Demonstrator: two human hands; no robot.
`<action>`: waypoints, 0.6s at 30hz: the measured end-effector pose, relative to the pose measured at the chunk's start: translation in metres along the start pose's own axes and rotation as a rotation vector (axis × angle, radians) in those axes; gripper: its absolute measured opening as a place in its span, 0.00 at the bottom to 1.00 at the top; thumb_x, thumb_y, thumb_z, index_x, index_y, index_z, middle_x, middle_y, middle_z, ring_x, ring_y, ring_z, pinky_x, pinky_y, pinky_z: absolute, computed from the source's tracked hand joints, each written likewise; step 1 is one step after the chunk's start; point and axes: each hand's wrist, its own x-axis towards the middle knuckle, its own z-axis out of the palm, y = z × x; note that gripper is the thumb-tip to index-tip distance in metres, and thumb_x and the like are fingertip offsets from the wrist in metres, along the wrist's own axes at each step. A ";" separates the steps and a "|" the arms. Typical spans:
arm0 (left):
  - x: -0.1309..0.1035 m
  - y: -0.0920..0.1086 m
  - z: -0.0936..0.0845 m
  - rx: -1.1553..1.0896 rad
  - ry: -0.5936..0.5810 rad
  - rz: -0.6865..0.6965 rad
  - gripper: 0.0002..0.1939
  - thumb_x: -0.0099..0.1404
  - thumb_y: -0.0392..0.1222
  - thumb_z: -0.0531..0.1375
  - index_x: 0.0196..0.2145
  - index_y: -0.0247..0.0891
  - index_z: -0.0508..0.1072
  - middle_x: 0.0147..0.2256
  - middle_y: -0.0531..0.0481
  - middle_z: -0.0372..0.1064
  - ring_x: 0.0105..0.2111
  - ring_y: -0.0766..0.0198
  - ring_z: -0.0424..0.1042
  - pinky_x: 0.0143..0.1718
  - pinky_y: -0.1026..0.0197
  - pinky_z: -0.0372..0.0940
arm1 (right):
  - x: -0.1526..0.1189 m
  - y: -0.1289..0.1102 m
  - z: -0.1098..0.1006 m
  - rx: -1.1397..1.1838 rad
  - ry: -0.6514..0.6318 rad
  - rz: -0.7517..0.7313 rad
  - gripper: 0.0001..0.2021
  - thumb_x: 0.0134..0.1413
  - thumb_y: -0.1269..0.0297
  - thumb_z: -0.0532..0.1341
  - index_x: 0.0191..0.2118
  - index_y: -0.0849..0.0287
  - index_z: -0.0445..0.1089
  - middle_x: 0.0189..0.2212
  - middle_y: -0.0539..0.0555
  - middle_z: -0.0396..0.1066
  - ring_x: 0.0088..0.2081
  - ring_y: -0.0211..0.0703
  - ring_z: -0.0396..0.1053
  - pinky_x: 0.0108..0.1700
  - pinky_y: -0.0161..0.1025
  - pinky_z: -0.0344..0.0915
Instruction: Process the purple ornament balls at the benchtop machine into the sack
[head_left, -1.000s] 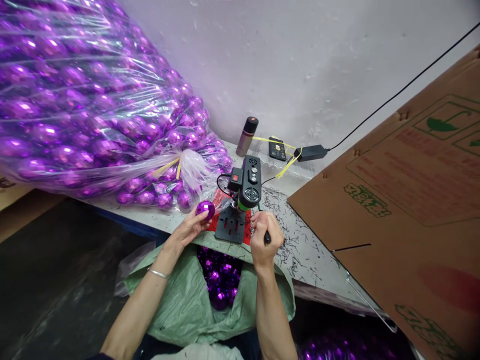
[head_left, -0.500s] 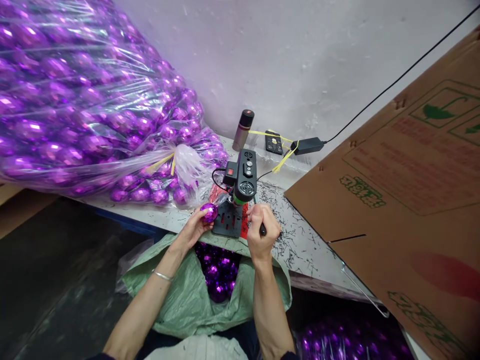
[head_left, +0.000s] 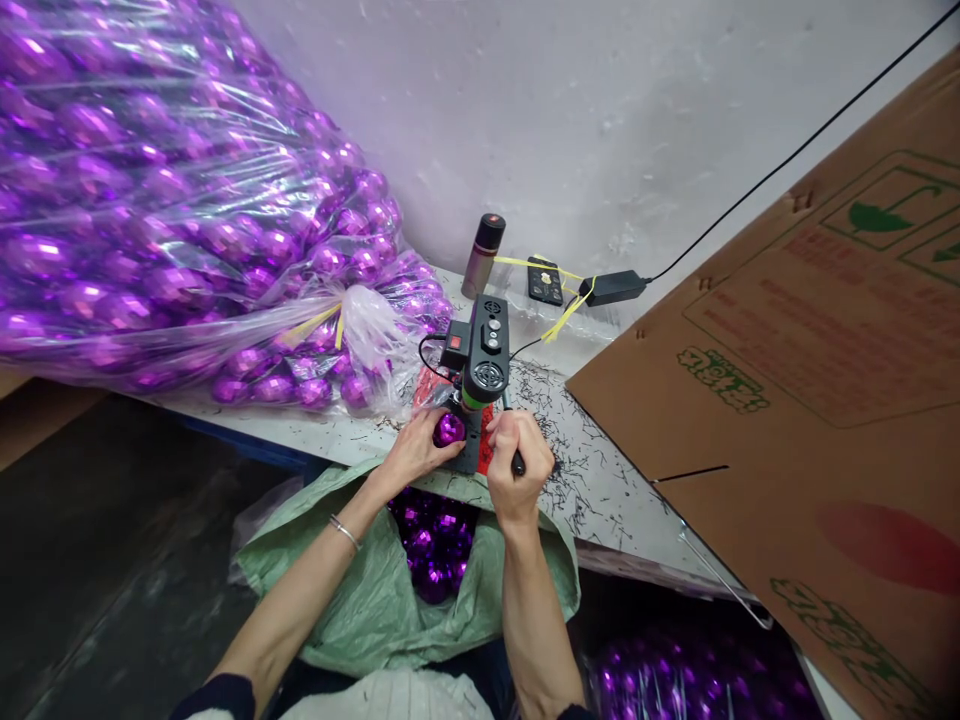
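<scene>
A shiny purple faceted ball (head_left: 450, 429) is held between the thumb and fingers of my left hand (head_left: 420, 447), over the dark base plate (head_left: 470, 455) of a small black machine (head_left: 487, 350). Just right of the machine, my right hand (head_left: 521, 460) is wrapped round a black handle (head_left: 518, 463). Below both hands, an open green sack (head_left: 352, 590) holds many purple balls (head_left: 435, 545). Red material (head_left: 487, 440) shows beside the base plate.
A big clear bag of purple balls (head_left: 150, 240) fills the left. Behind the machine stand a bottle (head_left: 483, 256), a phone-like black object (head_left: 544, 281) and a power adapter (head_left: 615, 288). A cardboard box (head_left: 787, 380) leans at right. Black bits litter the white table (head_left: 600, 490).
My left hand has moved right with the purple ball, from beside the base plate to over it, near the machine's head. My right hand stays closed on the handle.
</scene>
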 end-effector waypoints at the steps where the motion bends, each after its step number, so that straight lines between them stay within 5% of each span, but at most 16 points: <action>1: 0.003 0.002 0.000 0.037 -0.005 0.000 0.28 0.57 0.51 0.69 0.53 0.37 0.73 0.50 0.38 0.74 0.52 0.43 0.73 0.55 0.44 0.67 | 0.000 0.000 0.000 -0.002 0.000 -0.004 0.15 0.67 0.73 0.51 0.27 0.55 0.62 0.25 0.49 0.66 0.30 0.37 0.67 0.34 0.37 0.64; 11: 0.018 0.015 -0.003 0.143 -0.077 -0.058 0.23 0.58 0.53 0.68 0.45 0.35 0.76 0.41 0.38 0.76 0.43 0.45 0.76 0.44 0.51 0.69 | 0.000 0.001 0.000 -0.011 0.000 -0.032 0.14 0.66 0.74 0.52 0.28 0.56 0.62 0.25 0.49 0.66 0.29 0.37 0.66 0.34 0.36 0.63; 18: 0.029 0.014 -0.004 0.221 -0.166 0.052 0.20 0.58 0.53 0.68 0.43 0.37 0.76 0.38 0.40 0.74 0.39 0.47 0.75 0.42 0.53 0.67 | 0.001 0.000 -0.002 -0.030 -0.010 -0.046 0.13 0.67 0.73 0.52 0.30 0.56 0.65 0.25 0.50 0.67 0.29 0.37 0.68 0.33 0.37 0.64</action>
